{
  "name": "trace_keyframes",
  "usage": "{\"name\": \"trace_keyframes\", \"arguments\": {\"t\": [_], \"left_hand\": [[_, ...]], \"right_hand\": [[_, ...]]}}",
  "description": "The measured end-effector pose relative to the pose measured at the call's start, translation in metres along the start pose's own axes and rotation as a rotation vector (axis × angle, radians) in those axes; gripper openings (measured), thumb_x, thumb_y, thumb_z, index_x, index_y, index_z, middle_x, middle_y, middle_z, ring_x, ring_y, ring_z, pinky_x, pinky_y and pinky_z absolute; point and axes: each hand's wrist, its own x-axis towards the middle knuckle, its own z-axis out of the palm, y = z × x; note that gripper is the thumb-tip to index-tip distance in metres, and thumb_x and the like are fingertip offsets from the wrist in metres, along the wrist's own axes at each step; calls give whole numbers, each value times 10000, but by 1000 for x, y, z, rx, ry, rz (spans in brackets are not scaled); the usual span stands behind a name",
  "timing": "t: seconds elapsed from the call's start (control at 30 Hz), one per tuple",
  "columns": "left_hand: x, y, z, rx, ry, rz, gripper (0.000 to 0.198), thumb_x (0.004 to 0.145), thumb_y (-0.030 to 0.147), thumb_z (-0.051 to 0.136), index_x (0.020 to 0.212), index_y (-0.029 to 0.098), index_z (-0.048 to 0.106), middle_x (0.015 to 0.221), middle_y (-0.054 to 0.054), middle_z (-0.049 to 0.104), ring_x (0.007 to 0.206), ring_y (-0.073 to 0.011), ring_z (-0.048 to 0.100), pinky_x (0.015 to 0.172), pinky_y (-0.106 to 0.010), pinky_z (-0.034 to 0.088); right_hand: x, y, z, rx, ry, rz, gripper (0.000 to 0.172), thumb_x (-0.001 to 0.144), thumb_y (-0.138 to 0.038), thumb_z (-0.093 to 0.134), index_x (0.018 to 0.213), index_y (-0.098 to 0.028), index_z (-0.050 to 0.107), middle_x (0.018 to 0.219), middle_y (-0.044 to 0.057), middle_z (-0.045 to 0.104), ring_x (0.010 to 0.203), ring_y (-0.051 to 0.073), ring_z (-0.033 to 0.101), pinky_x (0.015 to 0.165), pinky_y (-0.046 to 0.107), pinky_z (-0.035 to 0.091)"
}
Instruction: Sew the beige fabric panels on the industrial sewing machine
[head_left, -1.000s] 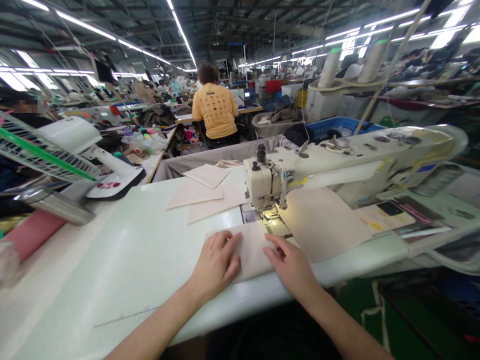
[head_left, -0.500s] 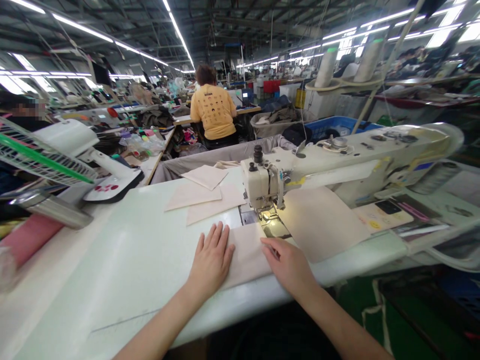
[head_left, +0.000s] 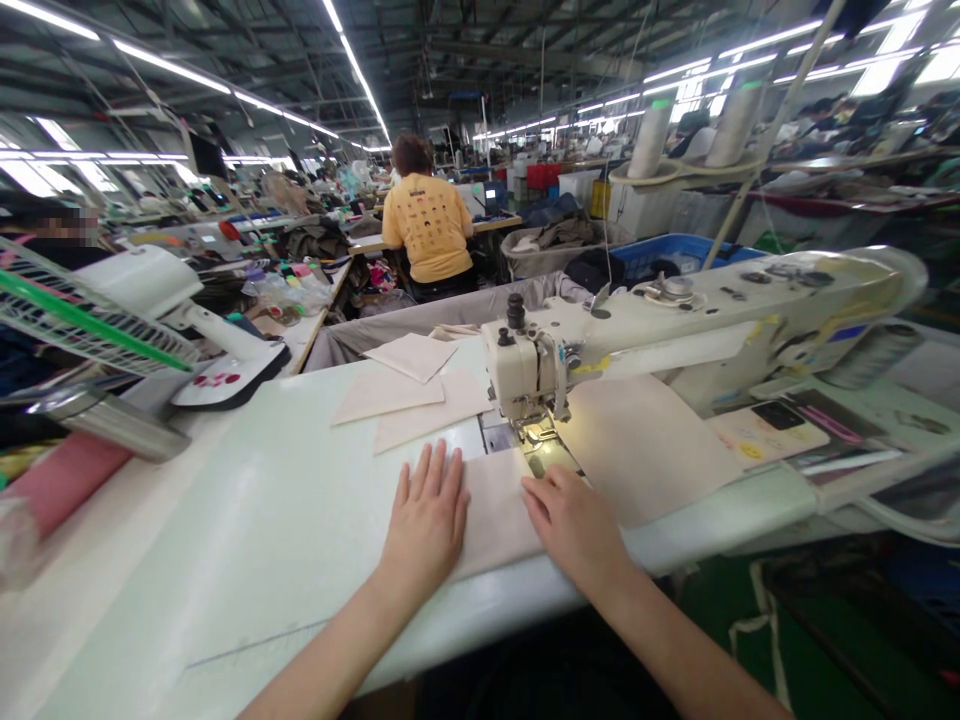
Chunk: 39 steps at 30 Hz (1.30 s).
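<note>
A pale beige fabric piece (head_left: 499,505) lies on the table in front of the sewing machine (head_left: 517,370). My left hand (head_left: 426,515) rests flat on its left side, fingers stretched out. At the piece's right edge, close to the lit metal needle plate (head_left: 551,455), my right hand (head_left: 574,515) has its fingers closed in a pinch on the fabric. The fabric's far edge lies just short of the presser foot (head_left: 534,425). Several cut fabric pieces (head_left: 397,390) overlap behind my left hand, and a larger beige panel (head_left: 645,450) lies under the machine's arm.
A phone (head_left: 780,414) lies at the table's right side. On the left are a white fan (head_left: 142,285) and a metal flask (head_left: 112,420). Thread cones (head_left: 651,140) stand above the machine. A person in a yellow shirt (head_left: 427,230) sits ahead, beyond a grey cloth-lined bin (head_left: 360,335).
The fingers of my right hand have curled over a little at the fabric's edge. My left hand stays flat in nearly the same place. The fabric has barely moved.
</note>
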Motion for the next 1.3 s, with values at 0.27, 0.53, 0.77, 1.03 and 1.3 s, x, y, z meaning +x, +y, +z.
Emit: {"name": "trace_keyframes", "arguments": {"t": [0.27,0.53,0.77,1.03,1.3], "left_hand": [[20,30,-8,-158,-253,341,600,1015,423,469,1555,187,354,1630,-124,297,1512,-297,269,1218,-543,244],[49,10,-7,-200,-315,346,696,974,549,509,1559,207,354,1636,-116,276,1518,-321,244,1216,-569,213],[49,8,-3,-222,-273,372,679,966,542,527,1552,236,373,1634,-98,297,1517,-309,252,1219,-548,213],[50,7,-2,-210,-273,381,685,971,557,509,1558,237,360,1638,-95,285,1515,-309,257,1222,-544,199],[54,7,-2,-189,-260,375,664,969,542,520,1541,228,394,1628,-118,312,1513,-316,262,1215,-555,219]], "right_hand": [[-5,22,3,111,65,-242,265,966,-138,509,1168,-161,678,1156,119,715,1063,269,637,964,486,521],[10,31,5,178,48,-235,283,973,-142,501,1191,-170,680,1209,120,711,1139,262,632,1017,493,526],[12,31,6,194,78,-231,292,982,-150,487,1187,-195,689,1198,117,717,1130,262,643,1000,501,542],[13,31,5,181,46,-217,272,973,-140,506,1170,-168,691,1206,120,710,1124,263,636,1007,491,536],[13,33,0,177,26,-229,289,978,-146,494,1177,-197,698,1210,110,714,1114,255,644,991,481,545]]}}
